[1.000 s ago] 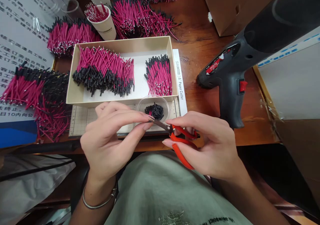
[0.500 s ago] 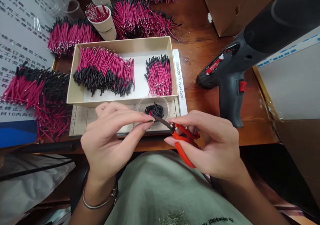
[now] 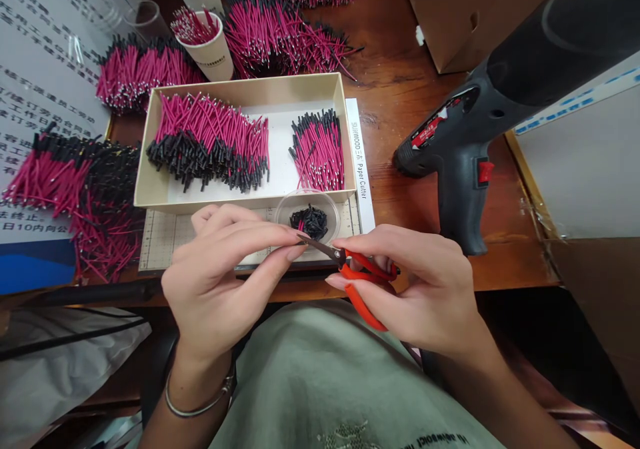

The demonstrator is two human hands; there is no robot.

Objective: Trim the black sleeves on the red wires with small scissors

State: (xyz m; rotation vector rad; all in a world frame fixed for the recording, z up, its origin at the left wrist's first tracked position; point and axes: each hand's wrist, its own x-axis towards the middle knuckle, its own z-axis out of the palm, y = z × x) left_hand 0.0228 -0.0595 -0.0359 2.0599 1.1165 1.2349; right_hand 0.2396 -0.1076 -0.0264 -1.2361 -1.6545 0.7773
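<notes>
My left hand [image 3: 225, 269] is closed in a pinch of thumb and forefinger on a small dark piece, mostly hidden by the fingertips. My right hand [image 3: 420, 282] grips orange-handled scissors [image 3: 367, 269]. Their dark blade tips touch or nearly touch my left fingertips. Just behind the blades stands a clear round dish [image 3: 333, 217] with short black tube pieces [image 3: 313, 221] and a bit of pink in it. Beyond it, a cream box [image 3: 240, 204] holds a large bunch of pink wires with black ends [image 3: 210, 136] on the left and a smaller bunch [image 3: 319, 149] on the right.
The box rests on a paper cutter [image 3: 361, 169]. A black heat gun [image 3: 463, 149] lies on the right side. Paper cups [image 3: 213, 49] of wires and more wire piles [image 3: 270, 29] stand behind, others [image 3: 55, 176] at left. A cardboard box [image 3: 450, 9] is at back right.
My right hand has moved slightly left with the scissors, bringing the blade tips to my left fingertips. My left hand stays in place.
</notes>
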